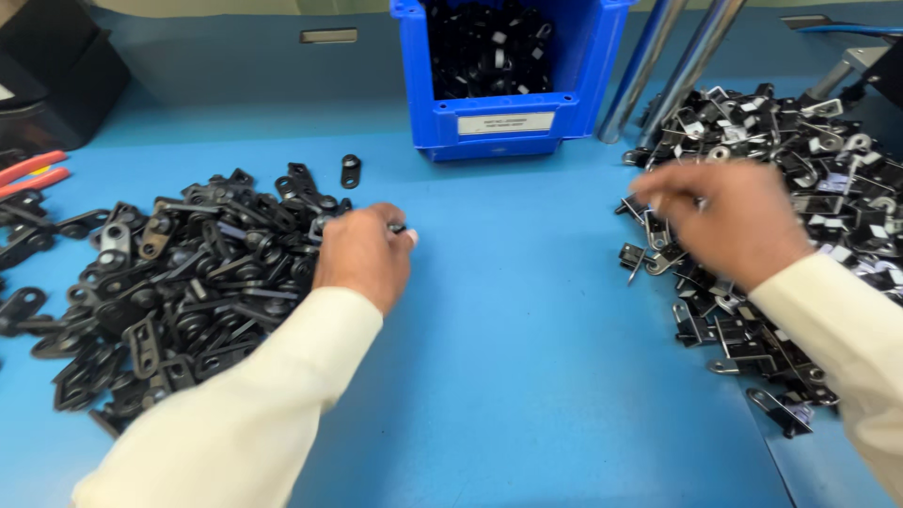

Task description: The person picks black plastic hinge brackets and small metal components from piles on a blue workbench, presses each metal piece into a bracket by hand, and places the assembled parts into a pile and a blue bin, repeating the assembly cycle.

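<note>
Black metal brackets (188, 282) heaped on the blue counter (508, 357) look stiff, light and easily pinched by an edge: left hand (362, 256) nips one beside them, while right hand (729, 221), blurred, curls into the clip pile (800, 188), grip unclear.

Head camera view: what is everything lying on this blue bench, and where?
Flat black parts pile: one heap, too many to count, black, left of centre on the table.
Single black part: one, black, apart from the heap, near the bin.
Metal clip pile: one heap, black and silver, right side.
Blue bin: one, blue, top centre, filled with black parts.
Metal poles: two, silver, right of the bin.
Red handles: two, red, left edge.
Black box: one, black, top left corner.
Table: blue.
Left hand: at the black heap's edge, pinching a small part.
Right hand: blurred, over the clip pile.
</note>
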`<state>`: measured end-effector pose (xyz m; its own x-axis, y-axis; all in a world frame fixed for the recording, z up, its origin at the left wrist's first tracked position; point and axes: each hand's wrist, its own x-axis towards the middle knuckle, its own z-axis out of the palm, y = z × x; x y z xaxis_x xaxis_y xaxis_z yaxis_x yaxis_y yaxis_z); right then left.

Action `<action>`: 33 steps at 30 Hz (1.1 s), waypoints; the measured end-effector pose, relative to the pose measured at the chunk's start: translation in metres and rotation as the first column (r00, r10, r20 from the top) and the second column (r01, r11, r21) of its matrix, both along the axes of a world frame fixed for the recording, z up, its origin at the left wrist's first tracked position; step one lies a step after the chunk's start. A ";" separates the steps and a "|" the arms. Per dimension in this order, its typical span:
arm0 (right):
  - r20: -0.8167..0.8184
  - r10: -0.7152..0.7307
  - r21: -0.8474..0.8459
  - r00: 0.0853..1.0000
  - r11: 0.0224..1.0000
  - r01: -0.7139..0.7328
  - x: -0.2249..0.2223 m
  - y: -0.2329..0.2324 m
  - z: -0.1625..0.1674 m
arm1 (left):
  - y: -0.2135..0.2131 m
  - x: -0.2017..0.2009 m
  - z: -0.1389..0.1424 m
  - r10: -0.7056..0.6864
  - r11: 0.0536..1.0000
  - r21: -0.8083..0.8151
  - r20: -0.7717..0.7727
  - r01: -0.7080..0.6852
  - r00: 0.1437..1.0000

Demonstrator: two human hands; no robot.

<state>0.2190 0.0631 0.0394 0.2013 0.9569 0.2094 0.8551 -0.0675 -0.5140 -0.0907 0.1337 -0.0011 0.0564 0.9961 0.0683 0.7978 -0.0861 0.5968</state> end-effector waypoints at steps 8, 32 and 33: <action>0.495 0.342 -0.270 0.799 0.934 -0.233 0.008 -0.001 -0.024 | 0.034 0.005 -0.006 -0.092 0.994 0.016 -0.387 0.106 0.918; 0.174 -0.018 -0.179 0.985 0.983 0.050 -0.067 -0.032 -0.036 | -0.068 0.051 0.001 0.001 0.887 -0.434 0.350 0.161 0.937; 0.169 -0.044 -0.220 0.985 0.972 0.081 -0.067 -0.033 -0.035 | -0.068 0.051 0.000 -0.035 0.906 -0.391 0.318 0.165 0.948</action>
<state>0.1521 0.0296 0.0039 0.2431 0.9697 0.0250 0.9159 -0.2210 -0.3351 -0.0394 0.0662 -0.0015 0.1987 0.9289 -0.3126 0.5782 0.1465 0.8026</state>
